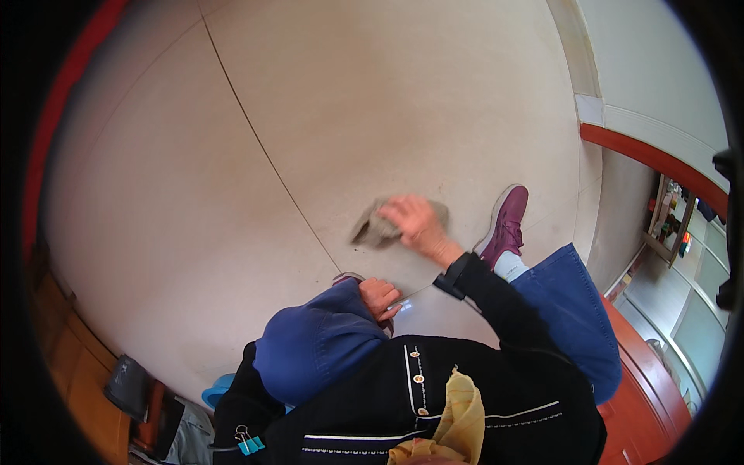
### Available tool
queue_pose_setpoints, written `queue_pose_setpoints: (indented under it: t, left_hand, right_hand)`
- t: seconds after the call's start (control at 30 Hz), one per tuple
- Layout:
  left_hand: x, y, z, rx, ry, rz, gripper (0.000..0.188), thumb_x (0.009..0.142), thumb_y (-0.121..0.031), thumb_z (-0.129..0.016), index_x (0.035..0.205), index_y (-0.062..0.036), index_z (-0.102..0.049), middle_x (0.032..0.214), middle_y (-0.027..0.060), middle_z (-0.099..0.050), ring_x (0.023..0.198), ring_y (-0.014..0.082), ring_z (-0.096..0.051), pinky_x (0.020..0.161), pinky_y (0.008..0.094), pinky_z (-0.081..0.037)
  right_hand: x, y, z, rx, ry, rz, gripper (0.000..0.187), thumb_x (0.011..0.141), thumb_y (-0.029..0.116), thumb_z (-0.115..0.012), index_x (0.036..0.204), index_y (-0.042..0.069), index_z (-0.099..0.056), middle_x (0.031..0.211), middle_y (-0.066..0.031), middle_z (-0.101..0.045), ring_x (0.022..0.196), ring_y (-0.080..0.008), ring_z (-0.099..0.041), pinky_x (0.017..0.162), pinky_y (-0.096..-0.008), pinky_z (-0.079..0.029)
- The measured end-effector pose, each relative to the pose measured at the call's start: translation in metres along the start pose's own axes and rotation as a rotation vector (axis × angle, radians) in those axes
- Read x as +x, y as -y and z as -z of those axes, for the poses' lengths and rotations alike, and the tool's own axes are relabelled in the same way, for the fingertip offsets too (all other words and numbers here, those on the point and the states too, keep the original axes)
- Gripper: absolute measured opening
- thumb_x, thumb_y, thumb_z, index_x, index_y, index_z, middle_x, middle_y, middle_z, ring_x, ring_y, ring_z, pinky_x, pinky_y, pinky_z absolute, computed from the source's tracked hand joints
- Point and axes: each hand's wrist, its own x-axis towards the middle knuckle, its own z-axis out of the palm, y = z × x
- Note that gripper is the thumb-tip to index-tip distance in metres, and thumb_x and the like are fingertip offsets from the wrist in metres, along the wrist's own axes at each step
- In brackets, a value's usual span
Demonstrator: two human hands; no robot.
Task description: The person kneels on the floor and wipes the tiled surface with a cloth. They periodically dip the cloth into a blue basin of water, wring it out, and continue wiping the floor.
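My right hand (418, 226), slightly blurred, presses on a crumpled grey-brown cloth (380, 232) that lies on the pale floor. Its fingers are bent over the cloth, with part of the fabric spreading out on both sides. Dark specks are scattered on the floor around it. By my bent left knee, my left hand (378, 297) hangs with loosely curled fingers, and I see nothing in it. It is close to my blue trouser leg (310, 333), apart from the cloth.
My right foot, in a maroon shoe (508, 221), stands right of the cloth. A dark seam (263, 147) crosses the tiled floor. At the right are a white wall (659, 54) and a red-brown board (651, 159). Wooden furniture (85, 364) is at the lower left, near a blue round object (219, 390).
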Motion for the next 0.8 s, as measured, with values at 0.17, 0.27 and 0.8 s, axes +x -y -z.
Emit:
queue_pose_setpoints:
  t: [0.17,0.27,0.8]
  left_hand:
    - [-0.002,0.006,-0.011,-0.075,0.069,-0.108,0.026,0.077,-0.025,-0.071,0.093,-0.0078,-0.06,0.075,0.0079,-0.055,0.067,0.0271,-0.057,0.059,0.0379,-0.043]
    - [-0.002,0.011,-0.014,-0.073,0.089,-0.128,0.025,0.079,-0.025,-0.07,0.094,-0.0077,-0.061,0.076,0.0072,-0.056,0.068,0.0272,-0.058,0.06,0.0383,-0.044]
    - [0.003,0.01,-0.011,0.089,0.221,-0.093,0.027,0.083,-0.029,-0.067,0.097,-0.0079,-0.058,0.079,0.0109,-0.059,0.073,0.0308,-0.06,0.065,0.0401,-0.047]
  right_hand:
    - [0.039,-0.058,0.029,-0.122,-0.259,-0.509,0.049,0.064,-0.006,-0.061,0.11,0.009,-0.063,0.106,-0.0144,-0.06,0.099,-0.036,-0.059,0.083,-0.0423,-0.051]
    - [0.029,-0.01,-0.005,-0.041,-0.273,-0.535,0.05,0.063,-0.006,-0.063,0.11,0.011,-0.063,0.102,-0.0128,-0.058,0.098,-0.0347,-0.058,0.083,-0.0427,-0.051]
    - [0.007,0.029,-0.011,0.041,0.099,-0.332,0.046,0.063,-0.003,-0.064,0.106,0.013,-0.064,0.103,-0.0104,-0.056,0.097,-0.0306,-0.06,0.083,-0.0416,-0.052]
